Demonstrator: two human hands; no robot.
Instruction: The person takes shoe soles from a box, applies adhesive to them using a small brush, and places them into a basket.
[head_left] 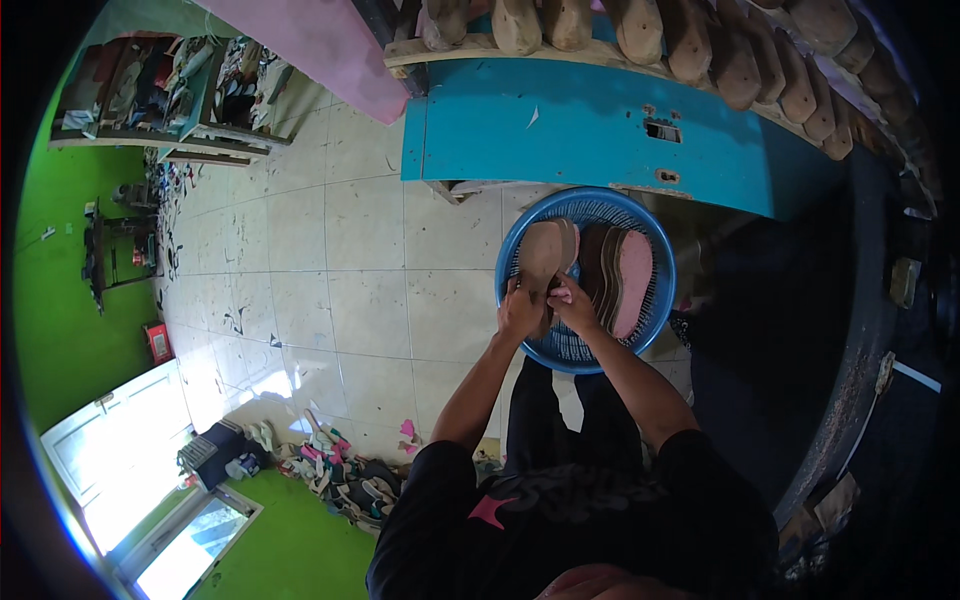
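At the blue basket [669, 270], left of a pink sole [634, 285], a tan sole [541, 250] is gripped at its near end by the left hand's [519, 313] fingers — the right hand [573, 308] curling its own just beside, their hold impossible to tell.

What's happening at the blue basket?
A person has both hands inside the blue basket. The left hand and right hand meet at the near end of a tan sole-shaped piece; their exact grip is unclear. To its right lie pink-topped sole pieces. A teal table stands just beyond.
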